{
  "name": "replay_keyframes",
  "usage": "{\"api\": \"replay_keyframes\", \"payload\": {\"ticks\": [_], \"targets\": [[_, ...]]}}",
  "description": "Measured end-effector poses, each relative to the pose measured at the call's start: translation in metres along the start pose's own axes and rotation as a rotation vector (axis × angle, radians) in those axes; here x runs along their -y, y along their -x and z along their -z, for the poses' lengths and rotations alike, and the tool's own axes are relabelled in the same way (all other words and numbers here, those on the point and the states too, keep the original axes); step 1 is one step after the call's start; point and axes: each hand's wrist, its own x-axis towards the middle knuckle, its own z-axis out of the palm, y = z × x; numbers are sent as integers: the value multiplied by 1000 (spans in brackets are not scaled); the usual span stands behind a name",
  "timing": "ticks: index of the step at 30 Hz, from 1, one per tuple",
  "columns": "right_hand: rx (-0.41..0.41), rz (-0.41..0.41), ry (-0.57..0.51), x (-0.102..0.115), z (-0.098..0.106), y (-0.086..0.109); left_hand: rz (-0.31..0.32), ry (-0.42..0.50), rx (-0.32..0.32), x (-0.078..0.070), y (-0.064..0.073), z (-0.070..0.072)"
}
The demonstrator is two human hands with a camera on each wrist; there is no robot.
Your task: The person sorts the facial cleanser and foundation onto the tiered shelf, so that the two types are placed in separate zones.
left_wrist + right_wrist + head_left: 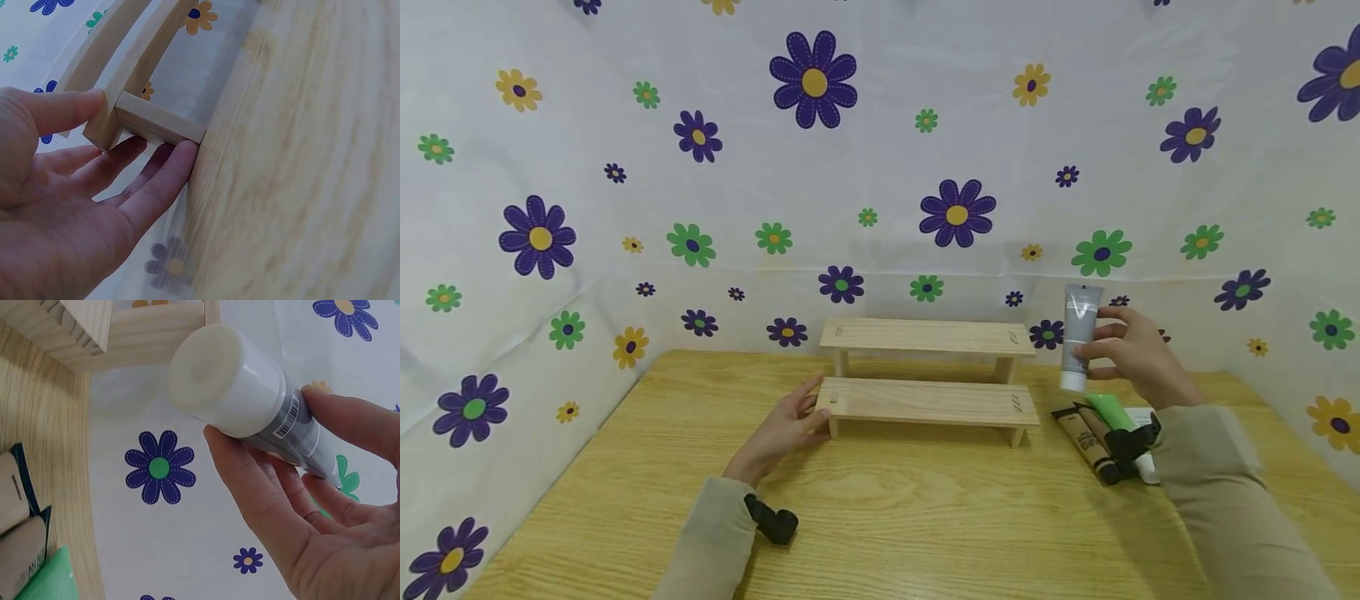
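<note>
My right hand [1138,354] holds a grey squeeze tube [1081,321] upright, its white cap down, above the table at the right. In the right wrist view the thumb and fingers pinch the tube [300,434] from both sides, with the cap [215,381] towards the camera. At the left end of the lower step of a two-step wooden stand [925,402] is my left hand [782,429]. The left wrist view has its thumb on the board [119,94] and its fingers around the end, a fingertip touching the leg [159,119].
Under the right forearm lie several tubes: a tan tube [1084,442], a brown one beside it, a green tube [1112,412] and a white-ended one, partly hidden by the wrist camera. The stand's higher step [925,336] is behind the lower one. Flowered cloth [880,158] encloses the wooden table [910,517].
</note>
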Motion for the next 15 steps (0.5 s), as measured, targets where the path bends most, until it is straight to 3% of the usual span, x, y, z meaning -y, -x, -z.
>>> {"api": "replay_keyframes", "payload": {"ticks": [15], "targets": [[-20,22,-57,6,-21,-9,-7,-14,2,0,1,1]]}}
